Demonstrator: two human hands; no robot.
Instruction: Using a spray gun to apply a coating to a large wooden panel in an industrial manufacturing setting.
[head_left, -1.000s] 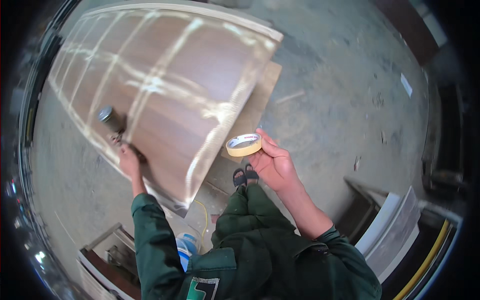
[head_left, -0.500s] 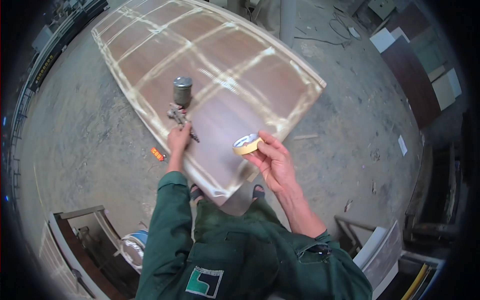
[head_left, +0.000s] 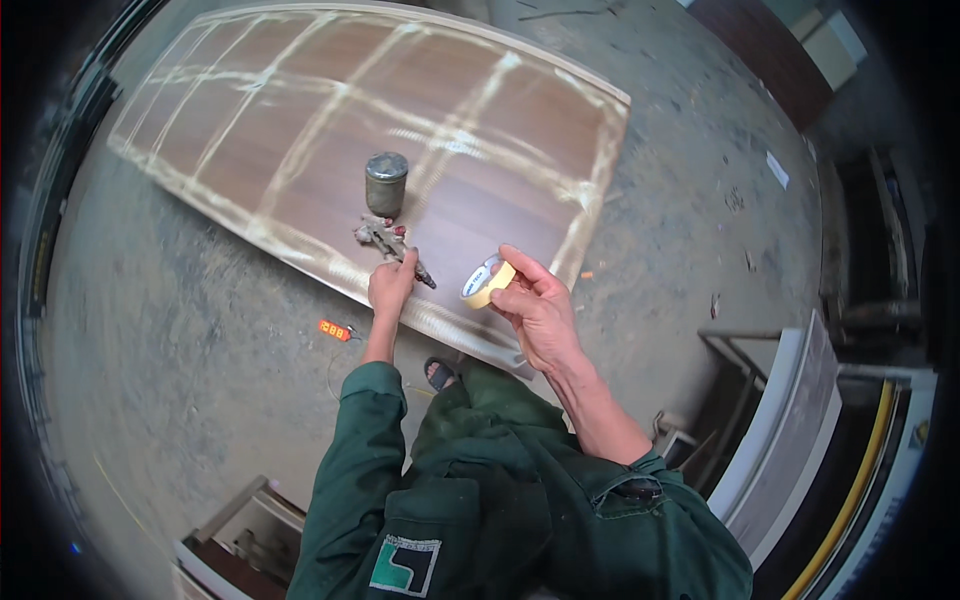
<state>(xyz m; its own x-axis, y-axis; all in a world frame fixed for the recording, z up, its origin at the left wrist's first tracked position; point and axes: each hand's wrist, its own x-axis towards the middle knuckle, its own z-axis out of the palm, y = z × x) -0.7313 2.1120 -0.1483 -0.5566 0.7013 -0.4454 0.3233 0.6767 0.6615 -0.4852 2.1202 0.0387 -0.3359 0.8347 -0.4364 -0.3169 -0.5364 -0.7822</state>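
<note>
My left hand (head_left: 391,288) is closed round the handle of a spray gun (head_left: 383,236), whose grey lidded cup (head_left: 386,186) stands upright on top. The gun is over the near part of a large brown panel (head_left: 300,130) crossed by pale, whitish bands. To the right, my right hand (head_left: 541,322) grips a yellow roll of tape (head_left: 494,293) between thumb and fingers. Its pale inner core faces up and to the left. The tape is held above the panel's near right part, apart from the gun.
An orange tag-like object (head_left: 335,330) lies on the floor left of the panel, with a thin cord by it. Boards (head_left: 775,440) lean at the lower right. A frame (head_left: 250,510) stands at the lower left, and a white sheet (head_left: 777,170) lies at far right.
My view and body have turned right, so the panel appears swung round to the left. Both hands keep their holds, and the tape roll is tilted more upright.
</note>
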